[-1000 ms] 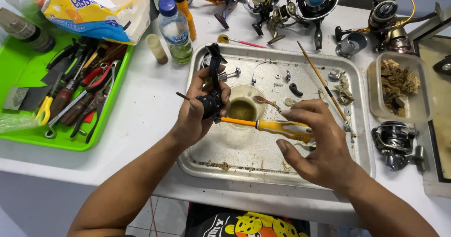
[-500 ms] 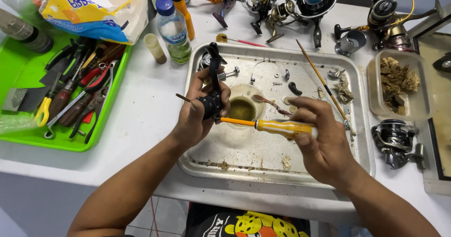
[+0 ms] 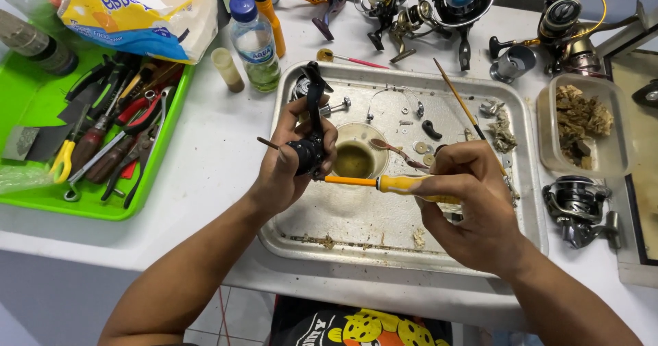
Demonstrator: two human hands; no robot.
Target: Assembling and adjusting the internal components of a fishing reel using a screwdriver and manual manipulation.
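My left hand (image 3: 291, 171) grips a black fishing-reel body (image 3: 310, 137) upright over a metal tray (image 3: 384, 246); a thin rod sticks out to the left of it. My right hand (image 3: 469, 192) holds a yellow-handled screwdriver (image 3: 391, 182) level, with its orange shaft touching the lower side of the reel body. A small bowl of dark liquid (image 3: 356, 159) with a brush (image 3: 401, 153) resting in it sits just behind the screwdriver. Small screws, washers and a wire bail (image 3: 394, 98) lie scattered on the tray.
A green tray (image 3: 41, 106) of pliers and screwdrivers sits at the left. A water bottle (image 3: 253, 41), an orange bottle (image 3: 269, 14) and a yellow bag (image 3: 137, 10) stand behind it. Several reels (image 3: 425, 7) line the far edge. At the right are a plastic box (image 3: 582, 123) and a silver reel (image 3: 579, 205).
My right hand has shifted up along the screwdriver handle and closed around it. The reel body and my left hand have stayed nearly still.
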